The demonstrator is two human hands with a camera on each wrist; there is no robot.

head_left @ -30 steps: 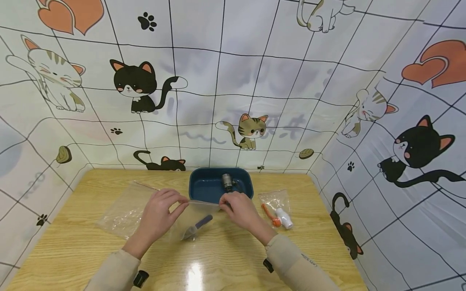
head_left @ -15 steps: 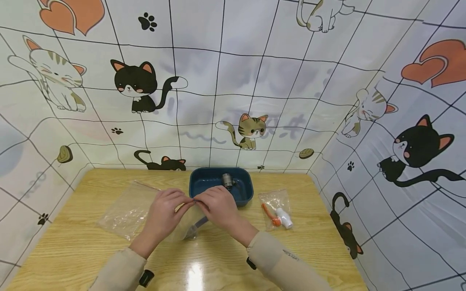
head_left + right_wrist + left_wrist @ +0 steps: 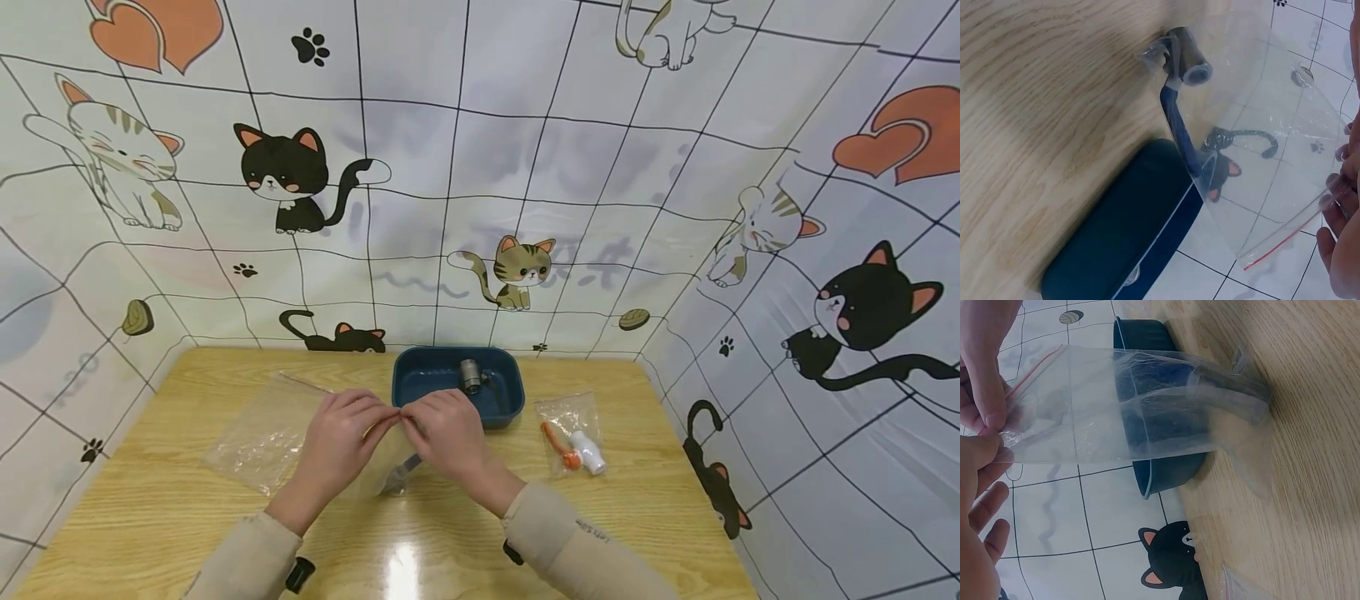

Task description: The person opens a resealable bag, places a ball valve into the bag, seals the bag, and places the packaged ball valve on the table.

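Observation:
Both hands pinch the top edge of a clear zip bag (image 3: 1094,403) that has a red line along its seal. My left hand (image 3: 341,433) grips this edge, its fingertips meeting those of my right hand (image 3: 450,429). The bag hangs down from them over the table, just in front of the dark blue tub (image 3: 405,379). Inside its lower end is a hammer-like item (image 3: 1179,119) with a blue handle and a grey cylindrical head. In the head view the hands hide much of the bag.
A metallic grey cylindrical item (image 3: 470,377) lies in the tub. To the right is a small clear bag (image 3: 570,408) with an orange and white item (image 3: 585,452). Another clear bag (image 3: 258,437) lies flat on the left of the wooden table (image 3: 480,533).
My right hand has slid left along the bag's top edge, from its right end to my left hand. Over the last half second both hands have stayed nearly in place.

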